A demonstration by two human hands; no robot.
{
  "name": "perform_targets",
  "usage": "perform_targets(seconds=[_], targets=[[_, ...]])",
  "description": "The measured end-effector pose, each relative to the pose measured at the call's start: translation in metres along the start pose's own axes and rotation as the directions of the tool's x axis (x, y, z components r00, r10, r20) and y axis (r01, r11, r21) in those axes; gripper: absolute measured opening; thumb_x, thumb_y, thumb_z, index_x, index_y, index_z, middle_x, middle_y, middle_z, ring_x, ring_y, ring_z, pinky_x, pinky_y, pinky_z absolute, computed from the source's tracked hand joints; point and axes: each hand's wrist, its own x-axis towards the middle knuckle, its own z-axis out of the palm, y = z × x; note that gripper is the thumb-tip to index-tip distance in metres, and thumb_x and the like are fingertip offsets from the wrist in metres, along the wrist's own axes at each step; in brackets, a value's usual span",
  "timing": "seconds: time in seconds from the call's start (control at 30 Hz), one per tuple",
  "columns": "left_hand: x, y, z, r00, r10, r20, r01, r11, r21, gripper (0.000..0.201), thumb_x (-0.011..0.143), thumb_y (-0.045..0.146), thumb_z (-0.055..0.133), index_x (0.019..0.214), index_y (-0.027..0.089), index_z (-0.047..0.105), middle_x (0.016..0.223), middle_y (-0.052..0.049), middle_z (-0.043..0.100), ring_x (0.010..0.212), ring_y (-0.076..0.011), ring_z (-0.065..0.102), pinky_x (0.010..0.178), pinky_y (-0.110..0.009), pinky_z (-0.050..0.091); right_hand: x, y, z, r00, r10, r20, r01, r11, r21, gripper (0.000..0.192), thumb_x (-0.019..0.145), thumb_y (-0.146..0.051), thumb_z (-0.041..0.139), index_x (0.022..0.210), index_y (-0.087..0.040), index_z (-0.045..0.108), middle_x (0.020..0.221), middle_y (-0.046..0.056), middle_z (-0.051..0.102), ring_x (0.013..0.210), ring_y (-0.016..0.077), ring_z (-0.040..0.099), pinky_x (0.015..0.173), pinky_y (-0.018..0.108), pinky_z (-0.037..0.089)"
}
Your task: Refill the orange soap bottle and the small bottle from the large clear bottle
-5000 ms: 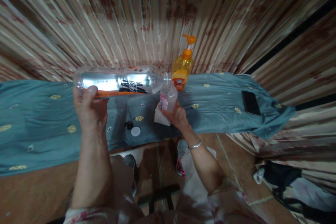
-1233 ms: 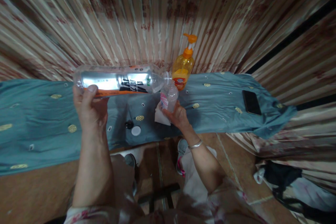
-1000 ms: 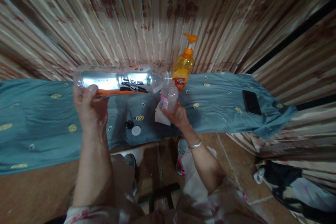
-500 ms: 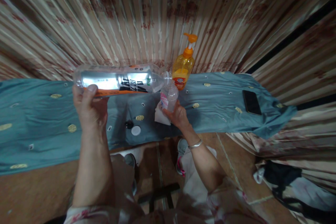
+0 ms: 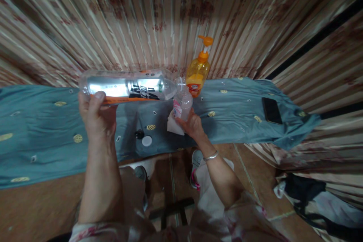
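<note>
My left hand (image 5: pixel 99 115) is wrapped round the base end of a large clear plastic bottle (image 5: pixel 124 86) with a silver, black and orange label. The bottle lies almost level in the air, its uncapped neck pointing right. Just below that neck is a small clear bottle (image 5: pixel 184 104) with a pink and white label, gripped by my right hand (image 5: pixel 193 123). The two mouths meet or nearly meet; I cannot tell if liquid passes between them. Beneath the small bottle sits a folded white tissue (image 5: pixel 174 125). A black cap (image 5: pixel 139 134) and a white cap (image 5: pixel 146 141) lie nearby.
An orange pump bottle (image 5: pixel 197 73) stands just behind the small bottle. A black phone (image 5: pixel 271 110) rests toward the right end of the teal cloth (image 5: pixel 235 121). Pleated curtains (image 5: pixel 159 19) hang behind. A dark bag (image 5: pixel 309 193) is at lower right.
</note>
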Motion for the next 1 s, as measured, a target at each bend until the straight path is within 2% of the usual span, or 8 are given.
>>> perform_targets(seconds=[0.13, 0.27, 0.37, 0.57, 0.8, 1.0], targets=[[-0.001, 0.001, 0.002, 1.0, -0.002, -0.027, 0.002, 1.0, 0.01, 0.089, 0.056, 0.033, 0.097, 0.14, 0.045, 0.07, 0.108, -0.001, 0.077, 0.106, -0.0261, 0.073, 0.091, -0.039, 0.064, -0.001, -0.003, 0.002, 0.999, 0.05, 0.016, -0.05, 0.998, 0.035, 0.077, 0.099, -0.043, 0.081, 0.161, -0.009, 0.052, 0.109, 0.02, 0.083, 0.103, 0.0313, 0.081, 0.094, 0.044, 0.066], [-0.002, 0.003, 0.003, 1.0, -0.002, -0.009, 0.003, 0.999, 0.033, 0.088, 0.056, 0.034, 0.098, 0.139, 0.044, 0.071, 0.115, -0.003, 0.077, 0.107, -0.0272, 0.072, 0.09, -0.039, 0.064, 0.0, -0.007, -0.006, 0.994, 0.098, 0.051, -0.1, 0.994, 0.041, 0.066, 0.097, -0.043, 0.083, 0.151, -0.014, 0.059, 0.111, 0.02, 0.083, 0.104, 0.0325, 0.082, 0.093, 0.045, 0.067], [-0.003, 0.003, 0.004, 1.0, -0.001, -0.022, 0.002, 1.0, 0.016, 0.087, 0.056, 0.034, 0.098, 0.139, 0.045, 0.071, 0.11, -0.001, 0.077, 0.103, -0.026, 0.072, 0.091, -0.04, 0.065, 0.001, -0.012, -0.013, 0.987, 0.133, 0.09, -0.139, 0.988, 0.064, 0.057, 0.098, -0.041, 0.082, 0.145, -0.015, 0.062, 0.111, 0.02, 0.084, 0.105, 0.0322, 0.083, 0.093, 0.045, 0.066], [-0.001, 0.001, 0.003, 1.0, 0.004, -0.012, -0.004, 1.0, 0.0, 0.089, 0.059, 0.033, 0.097, 0.142, 0.045, 0.069, 0.096, 0.002, 0.073, 0.101, -0.0255, 0.073, 0.1, -0.044, 0.062, -0.001, -0.018, -0.021, 0.986, 0.142, 0.09, -0.147, 0.988, 0.048, 0.056, 0.099, -0.039, 0.082, 0.143, -0.012, 0.062, 0.111, 0.021, 0.084, 0.106, 0.0323, 0.084, 0.093, 0.043, 0.066], [-0.001, 0.002, 0.002, 1.0, 0.001, -0.018, 0.0, 1.0, 0.031, 0.082, 0.056, 0.036, 0.098, 0.134, 0.042, 0.072, 0.11, -0.001, 0.075, 0.106, -0.0273, 0.072, 0.096, -0.042, 0.061, -0.002, -0.017, -0.016, 0.991, 0.124, 0.059, -0.127, 0.991, 0.049, 0.054, 0.099, -0.043, 0.081, 0.143, -0.016, 0.063, 0.107, 0.017, 0.085, 0.101, 0.0295, 0.084, 0.087, 0.038, 0.066], [-0.001, 0.001, 0.001, 0.999, -0.017, -0.044, 0.018, 0.999, 0.036, 0.077, 0.053, 0.037, 0.1, 0.126, 0.038, 0.075, 0.113, -0.002, 0.077, 0.108, -0.0264, 0.07, 0.097, -0.041, 0.06, 0.0, -0.008, -0.009, 0.993, 0.106, 0.058, -0.107, 0.994, 0.011, 0.062, 0.098, -0.045, 0.082, 0.149, -0.018, 0.061, 0.111, 0.018, 0.084, 0.102, 0.0298, 0.083, 0.091, 0.041, 0.067]])
